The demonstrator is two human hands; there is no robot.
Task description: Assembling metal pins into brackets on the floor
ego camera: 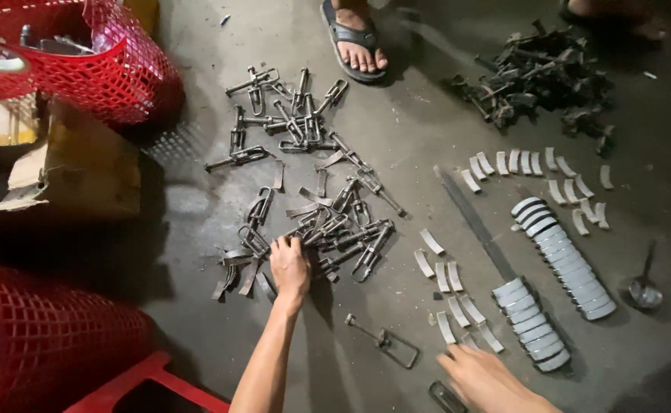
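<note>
Though loose, clips (pixel 348 229) beneath left hand (pixel 289 265)

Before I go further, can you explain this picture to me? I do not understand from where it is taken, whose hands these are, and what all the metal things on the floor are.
There is one picture, taken from a camera on a person's head, looking down at a grey floor. There is no machine, only two bare hands. The left hand reaches into a pile of metal clips and appears to grip some. The right hand rests near small curved pale pieces; what it holds, I cannot tell. Rows of stacked curved pieces lie to the right, a dark heap of metal parts behind. Red baskets stand on the left. Another person's sandalled foot is at the top.
</note>
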